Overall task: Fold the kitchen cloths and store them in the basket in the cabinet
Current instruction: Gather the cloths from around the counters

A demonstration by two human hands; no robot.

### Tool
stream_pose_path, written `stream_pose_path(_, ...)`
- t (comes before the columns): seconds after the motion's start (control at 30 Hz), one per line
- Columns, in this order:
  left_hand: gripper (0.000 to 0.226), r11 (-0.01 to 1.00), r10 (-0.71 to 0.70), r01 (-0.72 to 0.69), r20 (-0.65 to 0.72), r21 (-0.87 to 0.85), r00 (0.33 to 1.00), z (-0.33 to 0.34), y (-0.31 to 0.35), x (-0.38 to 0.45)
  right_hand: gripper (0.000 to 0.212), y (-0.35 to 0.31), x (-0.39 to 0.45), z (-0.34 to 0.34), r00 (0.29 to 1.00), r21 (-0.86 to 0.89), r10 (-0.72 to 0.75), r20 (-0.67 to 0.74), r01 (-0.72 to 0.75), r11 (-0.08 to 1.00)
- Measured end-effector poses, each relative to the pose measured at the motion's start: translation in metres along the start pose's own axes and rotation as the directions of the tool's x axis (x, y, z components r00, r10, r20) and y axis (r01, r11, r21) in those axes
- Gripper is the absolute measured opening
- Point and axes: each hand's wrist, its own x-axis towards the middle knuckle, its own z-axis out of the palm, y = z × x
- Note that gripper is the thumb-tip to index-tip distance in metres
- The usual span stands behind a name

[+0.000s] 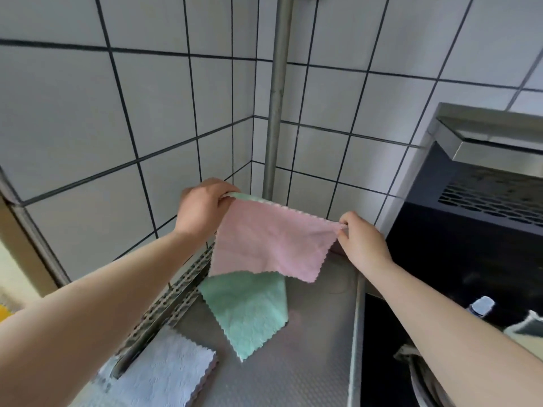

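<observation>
A pink-and-green cloth [264, 245] hangs stretched above the steel counter [308, 348] (no basket shows), its top corners pinched by the left hand [202, 210] and right hand [363, 242], fingers curled on the scalloped edge. A folded white cloth [164, 374] lies near the counter's front-left edge, by the tiled wall [88, 142].

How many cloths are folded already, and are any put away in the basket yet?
One white cloth lies on the metal counter and looks folded. The left hand and right hand each pinch a top corner of a pink-and-green cloth, hanging unfolded. No basket or cabinet shows, so the storing still seems left.
</observation>
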Motion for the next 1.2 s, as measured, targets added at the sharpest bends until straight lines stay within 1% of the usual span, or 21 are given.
stream_pose_path(0.1, 0.023, 1.0, 0.007, -0.006, -0.006, 0.009, 1.0, -0.003, 0.002, -0.019, 0.017, 0.016, -0.022, -0.013, 0.999, -0.05, -0.044, 0.011, 0.045, 0.998)
stream_pose_path(0.2, 0.025, 1.0, -0.012, 0.011, 0.033, 0.013, 0.999, -0.001, 0.003, -0.056, 0.018, 0.034, -0.054, -0.015, 0.994, -0.017, -0.101, 0.04, 0.101, 0.995)
stream_pose_path(0.3, 0.025, 0.996, -0.049, 0.041, 0.106, 0.082, 0.993, 0.005, 0.002, -0.114, 0.014, 0.05, -0.099, -0.003, 0.979, 0.013, -0.154, 0.136, 0.154, 0.988)
stream_pose_path(0.37, 0.027, 0.996, -0.055, 0.041, 0.198, 0.075, 0.979, 0.01, 0.001, -0.159, 0.011, 0.062, -0.134, 0.011, 0.965, 0.061, -0.143, 0.219, 0.132, 0.989)
stream_pose_path(0.43, 0.031, 0.999, -0.051, 0.043, 0.309, 0.033, 0.95, 0.015, -0.001, -0.206, 0.01, 0.074, -0.173, 0.027, 0.933, 0.128, -0.095, 0.346, 0.054, 0.99)
stream_pose_path(0.47, 0.032, 0.998, -0.056, 0.049, 0.365, 0.03, 0.929, 0.018, -0.002, -0.227, 0.01, 0.079, -0.19, 0.034, 0.91, 0.133, -0.072, 0.408, 0.019, 0.991)
stream_pose_path(0.53, 0.03, 0.994, -0.106, 0.087, 0.479, 0.06, 0.871, 0.023, -0.002, -0.27, 0.011, 0.089, -0.224, 0.046, 0.858, 0.139, -0.038, 0.513, -0.039, 0.989)
stream_pose_path(0.57, 0.03, 0.991, -0.137, 0.116, 0.529, 0.073, 0.837, 0.025, -0.003, -0.29, 0.016, 0.093, -0.238, 0.05, 0.832, 0.159, -0.033, 0.553, -0.066, 0.985)
stream_pose_path(0.6, 0.03, 0.987, -0.163, 0.141, 0.565, 0.083, 0.809, 0.027, -0.003, -0.306, 0.022, 0.096, -0.251, 0.053, 0.807, 0.166, -0.032, 0.589, -0.082, 0.983)
stream_pose_path(0.67, 0.025, 0.976, -0.216, 0.196, 0.597, 0.099, 0.773, 0.028, 0.0, -0.333, 0.022, 0.099, -0.275, 0.055, 0.766, 0.151, -0.008, 0.643, -0.117, 0.982)
stream_pose_path(0.77, 0.018, 0.959, -0.277, 0.257, 0.6, 0.121, 0.751, 0.026, 0.008, -0.357, 0.016, 0.103, -0.293, 0.055, 0.76, 0.121, 0.042, 0.649, -0.157, 0.98)
stream_pose_path(0.87, 0.018, 0.94, -0.329, 0.31, 0.624, 0.143, 0.709, 0.025, 0.014, -0.373, 0.021, 0.108, -0.302, 0.054, 0.756, 0.139, 0.078, 0.65, -0.219, 0.966)
stream_pose_path(0.97, 0.018, 0.92, -0.366, 0.373, 0.617, 0.125, 0.697, 0.028, 0.018, -0.378, 0.019, 0.112, -0.303, 0.055, 0.763, 0.164, 0.124, 0.634, -0.29, 0.943)
stream_pose_path(1.1, 0.018, 0.844, -0.486, 0.526, 0.564, 0.104, 0.668, 0.038, 0.018, -0.367, 0.023, 0.112, -0.294, 0.062, 0.793, 0.181, 0.203, 0.575, -0.365, 0.913)
stream_pose_path(1.17, 0.015, 0.795, -0.55, 0.6, 0.525, 0.089, 0.65, 0.045, 0.017, -0.359, 0.02, 0.109, -0.285, 0.068, 0.802, 0.186, 0.227, 0.552, -0.383, 0.905)
stream_pose_path(1.2, 0.018, 0.772, -0.577, 0.63, 0.502, 0.08, 0.644, 0.048, 0.016, -0.355, 0.019, 0.106, -0.28, 0.072, 0.802, 0.187, 0.238, 0.547, -0.394, 0.9)
